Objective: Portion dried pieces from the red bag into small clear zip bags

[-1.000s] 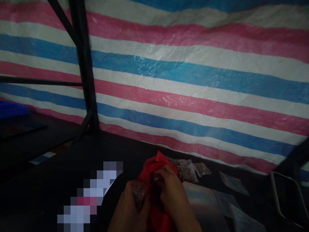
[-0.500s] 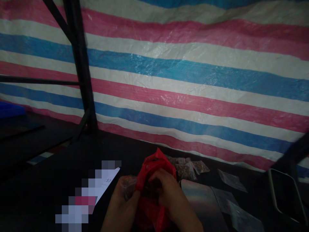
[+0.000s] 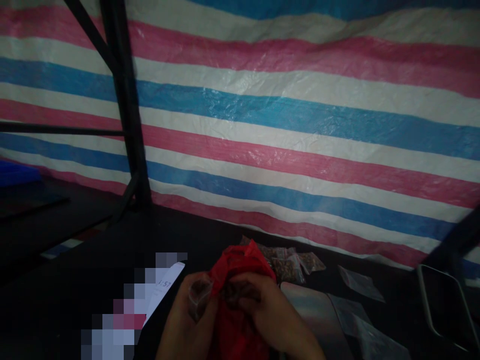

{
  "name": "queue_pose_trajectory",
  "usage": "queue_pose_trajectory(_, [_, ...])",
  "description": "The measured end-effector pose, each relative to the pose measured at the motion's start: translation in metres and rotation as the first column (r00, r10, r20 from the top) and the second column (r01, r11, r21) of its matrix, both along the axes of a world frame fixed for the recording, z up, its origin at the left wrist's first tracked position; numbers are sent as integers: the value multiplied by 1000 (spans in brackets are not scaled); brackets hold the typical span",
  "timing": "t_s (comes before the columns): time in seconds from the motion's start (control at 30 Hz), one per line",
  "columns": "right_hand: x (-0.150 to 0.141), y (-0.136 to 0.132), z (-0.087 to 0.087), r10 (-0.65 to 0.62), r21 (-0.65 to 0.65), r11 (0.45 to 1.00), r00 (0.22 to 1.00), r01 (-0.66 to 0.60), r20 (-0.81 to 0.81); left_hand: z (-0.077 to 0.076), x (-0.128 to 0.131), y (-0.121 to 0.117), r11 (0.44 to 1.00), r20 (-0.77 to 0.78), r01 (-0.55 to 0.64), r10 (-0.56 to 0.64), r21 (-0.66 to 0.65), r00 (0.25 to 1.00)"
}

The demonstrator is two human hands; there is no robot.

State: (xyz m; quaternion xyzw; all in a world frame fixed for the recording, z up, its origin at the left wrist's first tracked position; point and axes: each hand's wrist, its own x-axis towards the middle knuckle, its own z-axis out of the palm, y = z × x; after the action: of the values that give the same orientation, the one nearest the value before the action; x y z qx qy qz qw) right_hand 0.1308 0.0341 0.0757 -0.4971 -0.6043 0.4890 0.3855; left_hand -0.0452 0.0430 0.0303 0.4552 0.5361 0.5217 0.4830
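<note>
My left hand [image 3: 183, 315] is closed around a small clear plastic bag [image 3: 200, 296], its mouth spread in a loop between thumb and fingers. It also touches the rim of a red plastic bag [image 3: 234, 327]. At the mouth of that bag is my right hand [image 3: 275, 317], fingers curled round small dark brown pieces [image 3: 233, 294] close to the clear bag. Dim light keeps their kind from showing. What lies deeper in the red bag is hidden. Behind it lie several small clear bags filled with brown bits [image 3: 288, 269].
A flat silvery scale-like plate [image 3: 311, 305] lies right of the red bag. Several flat clear bags [image 3: 362, 282] and a dark device with a pale rim [image 3: 446, 305] are farther right. A lit, partly blurred screen [image 3: 159, 295] lies left. Striped sheeting [image 3: 281, 125] hangs behind the black table.
My right hand has come up from inside the red bag to its mouth, now with brown pieces in its fingers. The clear bag's mouth in my left hand shows wider.
</note>
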Motion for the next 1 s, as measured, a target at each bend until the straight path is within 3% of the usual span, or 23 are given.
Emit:
queue_pose_trajectory(0.13, [12, 0, 7, -57, 9, 998, 998, 57, -11, -11, -3, 3, 998, -116, -23, 30, 67, 993])
queue_pose_trajectory(0.33, [6, -6, 25, -9, 107, 994, 996, 18, -92, -2, 3, 0, 972, -290, 29, 41, 234, 956])
queue_pose_trajectory(0.47, [-11, -10, 32, -117, 189, 978, 986, 93, 116, -2, 4, -1, 961, -359, 89, 12, 263, 933])
queue_pose_trajectory(0.57, [-22, -14, 41, -82, 263, 965, 952, 1, 296, -7, 4, 0, 952, -402, 105, 21, 288, 915])
queue_pose_trajectory(0.7, [-31, -16, 52, 5, 315, 939, 923, -136, 384, -8, 7, -2, 966, -381, 47, 56, 256, 923])
queue_pose_trajectory(0.8, [-35, -17, 55, -9, 368, 918, 923, -144, 385, -5, 6, -3, 963, -356, 32, 67, 267, 932])
queue_pose_trajectory(1.0, [-33, -15, 52, -51, 418, 902, 933, -110, 356, -5, 1, -1, 972, -210, 84, -37, 219, 977])
